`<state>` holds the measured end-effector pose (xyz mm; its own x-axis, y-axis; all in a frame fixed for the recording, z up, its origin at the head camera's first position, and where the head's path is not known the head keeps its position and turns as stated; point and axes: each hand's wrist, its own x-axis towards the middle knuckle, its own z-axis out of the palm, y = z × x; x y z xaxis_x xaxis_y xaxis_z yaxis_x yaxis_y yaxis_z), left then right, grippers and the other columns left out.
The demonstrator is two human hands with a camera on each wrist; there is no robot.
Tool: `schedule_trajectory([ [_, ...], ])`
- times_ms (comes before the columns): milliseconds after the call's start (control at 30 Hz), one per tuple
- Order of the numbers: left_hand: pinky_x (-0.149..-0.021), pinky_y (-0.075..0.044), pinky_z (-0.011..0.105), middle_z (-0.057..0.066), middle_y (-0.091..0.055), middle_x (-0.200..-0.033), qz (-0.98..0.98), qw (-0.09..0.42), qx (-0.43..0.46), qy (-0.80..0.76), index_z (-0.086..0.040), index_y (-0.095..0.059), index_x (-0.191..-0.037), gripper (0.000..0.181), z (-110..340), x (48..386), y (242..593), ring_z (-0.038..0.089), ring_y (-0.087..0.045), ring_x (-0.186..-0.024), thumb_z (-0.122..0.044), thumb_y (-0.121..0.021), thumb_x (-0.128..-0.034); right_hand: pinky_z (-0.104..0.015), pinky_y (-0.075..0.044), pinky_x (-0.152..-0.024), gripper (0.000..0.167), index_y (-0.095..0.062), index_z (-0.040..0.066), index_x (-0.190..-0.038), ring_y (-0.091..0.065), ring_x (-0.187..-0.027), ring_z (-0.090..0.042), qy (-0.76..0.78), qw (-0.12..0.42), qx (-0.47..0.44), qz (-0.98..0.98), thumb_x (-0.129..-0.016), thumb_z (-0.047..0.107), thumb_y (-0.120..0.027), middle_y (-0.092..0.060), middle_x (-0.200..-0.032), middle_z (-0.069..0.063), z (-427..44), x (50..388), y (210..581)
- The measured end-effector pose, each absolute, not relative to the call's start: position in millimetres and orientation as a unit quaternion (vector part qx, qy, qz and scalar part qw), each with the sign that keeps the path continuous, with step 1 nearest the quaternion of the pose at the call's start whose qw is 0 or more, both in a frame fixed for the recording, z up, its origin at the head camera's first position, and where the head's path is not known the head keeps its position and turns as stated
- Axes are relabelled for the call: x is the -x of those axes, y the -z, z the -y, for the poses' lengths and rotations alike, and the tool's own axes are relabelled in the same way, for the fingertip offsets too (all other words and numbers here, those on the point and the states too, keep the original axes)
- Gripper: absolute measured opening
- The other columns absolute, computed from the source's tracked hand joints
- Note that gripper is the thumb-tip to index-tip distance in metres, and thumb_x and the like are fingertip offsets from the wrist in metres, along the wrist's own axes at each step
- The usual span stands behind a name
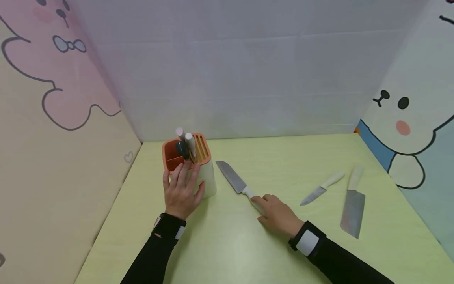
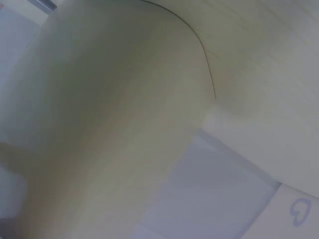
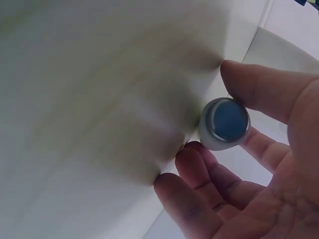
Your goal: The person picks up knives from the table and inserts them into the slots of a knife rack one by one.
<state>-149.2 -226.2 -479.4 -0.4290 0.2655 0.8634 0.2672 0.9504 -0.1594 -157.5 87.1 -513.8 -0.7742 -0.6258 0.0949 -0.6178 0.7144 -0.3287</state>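
Currently, the work is looking only partly along, judging by how things are lying. Taking the right hand (image 1: 280, 217) as the clock's centre, the orange-topped knife holder (image 1: 208, 179) is standing upright at ten o'clock, with two white handles (image 1: 191, 143) and a dark-handled item (image 1: 182, 149) already sticking up from it. Three blades are lying outside it on the table (image 1: 227, 248), and these are apparently what is left: the broad knife (image 1: 237, 183) by the right hand, the small knife (image 1: 323, 188) at two o'clock and the cleaver (image 1: 352, 209) at three.

The right hand is holding the broad knife by its handle, thumb on one side and curved fingers on the other; its tip is pointing between ten and eleven o'clock, just beside the holder. The left hand (image 1: 181, 196) is resting against the holder's near side, fingers extended and somewhat spread; whether it is bearing any weight, I cannot tell.
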Motion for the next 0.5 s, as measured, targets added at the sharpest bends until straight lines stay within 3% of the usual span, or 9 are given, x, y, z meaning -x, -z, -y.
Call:
schedule_trajectory([
  [233,-0.096,-0.030,0.059,0.017,-0.051,-0.133,0.834,0.533,0.140,-0.027,-0.016,-0.052,-0.138,0.083,225,156,482,0.034,-0.045,-0.116,-0.034,-0.086,-0.0641,-0.030,-0.048,-0.065,0.053,-0.056,0.011,-0.129,-0.052,-0.082,-0.015,0.183,0.000,0.350,-0.919,-0.080,0.011,-0.076,-0.055,-0.096,-0.003,-101,155,512],
  [500,-0.098,-0.029,0.058,0.017,-0.050,-0.133,0.833,0.536,0.135,-0.027,-0.015,-0.051,-0.138,0.086,224,157,484,0.033,-0.043,-0.118,-0.037,-0.086,-0.0625,-0.028,-0.046,-0.060,0.058,-0.052,0.009,-0.131,-0.053,-0.075,-0.012,0.168,0.016,0.311,-0.935,-0.079,0.011,-0.077,-0.056,-0.092,-0.002,-112,153,510],
])
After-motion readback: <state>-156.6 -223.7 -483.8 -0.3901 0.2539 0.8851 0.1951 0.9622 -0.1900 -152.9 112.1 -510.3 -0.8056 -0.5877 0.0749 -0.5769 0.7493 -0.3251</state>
